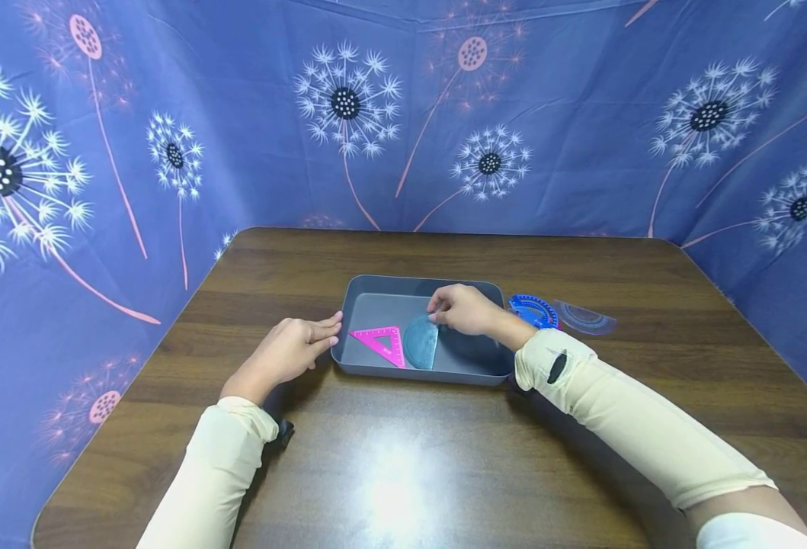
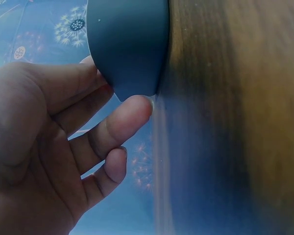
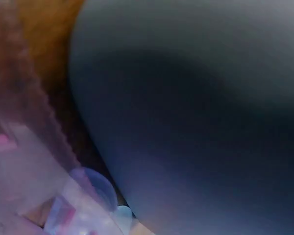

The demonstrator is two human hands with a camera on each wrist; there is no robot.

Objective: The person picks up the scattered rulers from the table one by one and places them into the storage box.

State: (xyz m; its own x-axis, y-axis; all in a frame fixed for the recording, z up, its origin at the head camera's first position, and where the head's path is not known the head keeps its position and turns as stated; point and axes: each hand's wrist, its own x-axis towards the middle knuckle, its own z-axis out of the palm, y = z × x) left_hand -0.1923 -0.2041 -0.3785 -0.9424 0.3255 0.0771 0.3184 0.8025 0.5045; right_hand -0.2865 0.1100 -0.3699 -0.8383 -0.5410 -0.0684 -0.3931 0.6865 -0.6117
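Observation:
A grey rectangular tray (image 1: 389,284) sits on the wooden table, holding a pink set square (image 1: 398,347) and a translucent teal protractor (image 1: 420,345). My right hand (image 1: 468,309) reaches over the tray and pinches the protractor near its upper corner. At the tray's left end, my left hand (image 1: 296,347) touches the rim with extended fingers. The left wrist view shows fingertips (image 2: 137,105) against the tray's outer corner (image 2: 130,54), the lower fingers loosely bent. The right hand itself is out of sight in its blurred wrist view, where the tray (image 3: 186,122) fills most of the picture.
Just right of the tray lie a blue protractor (image 1: 535,310) and a clear protractor (image 1: 584,318), partly overlapped by the right forearm's surroundings. The wooden table (image 1: 293,259) ends at a blue dandelion-print cloth (image 1: 252,152). Bright glare (image 1: 396,488) shows on the near tabletop.

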